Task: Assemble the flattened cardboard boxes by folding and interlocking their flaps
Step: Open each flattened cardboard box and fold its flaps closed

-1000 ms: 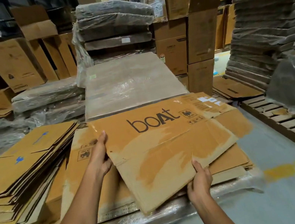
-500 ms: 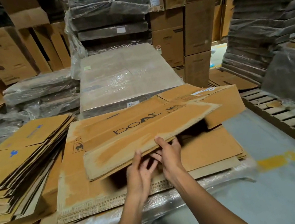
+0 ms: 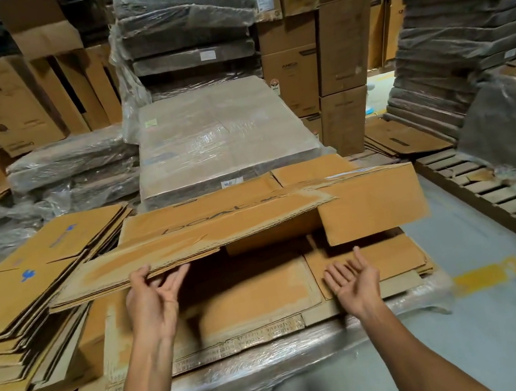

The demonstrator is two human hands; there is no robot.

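From the head camera, a flat cardboard box [image 3: 254,220], brown and corrugated with worn, pale patches and dark lettering, hangs partly opened above a stack of flat sheets [image 3: 251,300]. The stack lies on a bundle wrapped in shiny, wrinkled plastic film [image 3: 277,354]. The left hand [image 3: 155,296] pinches the box's ragged near edge, thumb on top and fingers beneath. The right hand [image 3: 354,278] is apart from it, palm up with fingers spread, holding nothing below a hanging rectangular flap. A slatted wooden pallet [image 3: 493,205] sits on the grey floor to the right.
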